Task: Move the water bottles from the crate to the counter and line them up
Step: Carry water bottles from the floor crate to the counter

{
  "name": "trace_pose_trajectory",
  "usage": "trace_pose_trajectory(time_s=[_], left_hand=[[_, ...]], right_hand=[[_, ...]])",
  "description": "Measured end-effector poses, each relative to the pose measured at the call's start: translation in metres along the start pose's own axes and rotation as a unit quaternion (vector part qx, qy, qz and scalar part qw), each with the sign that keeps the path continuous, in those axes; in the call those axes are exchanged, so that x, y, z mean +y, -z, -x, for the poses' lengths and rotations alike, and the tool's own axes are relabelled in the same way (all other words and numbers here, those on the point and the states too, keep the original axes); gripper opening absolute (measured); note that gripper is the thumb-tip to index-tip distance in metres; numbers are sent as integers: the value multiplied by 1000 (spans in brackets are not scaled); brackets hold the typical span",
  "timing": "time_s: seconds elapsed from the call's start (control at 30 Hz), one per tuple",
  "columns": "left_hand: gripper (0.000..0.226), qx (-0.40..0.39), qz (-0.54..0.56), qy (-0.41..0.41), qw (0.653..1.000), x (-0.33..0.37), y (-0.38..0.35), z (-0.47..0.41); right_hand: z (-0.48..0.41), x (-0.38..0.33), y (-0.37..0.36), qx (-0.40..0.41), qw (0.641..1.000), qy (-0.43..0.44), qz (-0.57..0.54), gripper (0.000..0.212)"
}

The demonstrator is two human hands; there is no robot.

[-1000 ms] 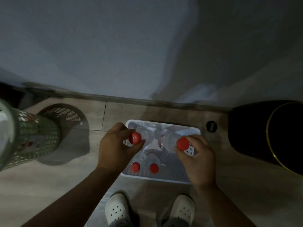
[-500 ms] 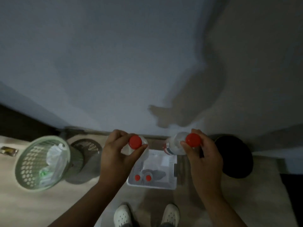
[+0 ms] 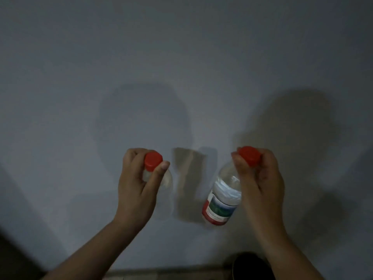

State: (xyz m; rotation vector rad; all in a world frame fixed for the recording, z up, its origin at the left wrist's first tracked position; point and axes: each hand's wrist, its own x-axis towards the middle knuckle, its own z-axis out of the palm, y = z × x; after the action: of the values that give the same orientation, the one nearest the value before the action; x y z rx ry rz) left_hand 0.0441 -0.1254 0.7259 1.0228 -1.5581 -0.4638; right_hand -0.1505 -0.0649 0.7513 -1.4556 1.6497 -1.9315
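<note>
Since each grip sits at the very top, notes start there. Left hand (image 3: 139,188) curls fingers and thumb round the left cap (image 3: 153,161) and neck of the left bottle (image 3: 168,178); its clear body is mostly hidden behind the palm. Right hand (image 3: 260,182) closes likewise round the right cap (image 3: 249,155) of the right bottle (image 3: 222,197), whose body hangs below, tilted toward the left, with water and a red-green label showing.

Both bottles are in the air before a grey wall (image 3: 181,57); crate and counter are out of view.

Judgement: the right bottle looks filled, so fairly heavy for a cap hold and free to swing. Walls are probably thin, smooth and yielding, not fragile. A cap hold serves for carrying; a hold round the body above the label would likely steady the set-down.

Dark round object (image 3: 250,265) low right, unidentified.
</note>
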Motion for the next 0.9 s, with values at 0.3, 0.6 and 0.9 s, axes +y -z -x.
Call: trace_pose_trajectory(time_s=[0.3,0.6,0.9], left_hand=[[38,-42,79,-40,995,150,59,-87],[34,-25,154,-81,984,250,101,-124],[38,2,156,-80,985,302,93,-124]], right_hand=[[-66,-161,41,-6,993,111,-38,24],[-100,-245,48,-44,976,118,-179,27],[-131,-267,66,-121,955,148,-229,29]])
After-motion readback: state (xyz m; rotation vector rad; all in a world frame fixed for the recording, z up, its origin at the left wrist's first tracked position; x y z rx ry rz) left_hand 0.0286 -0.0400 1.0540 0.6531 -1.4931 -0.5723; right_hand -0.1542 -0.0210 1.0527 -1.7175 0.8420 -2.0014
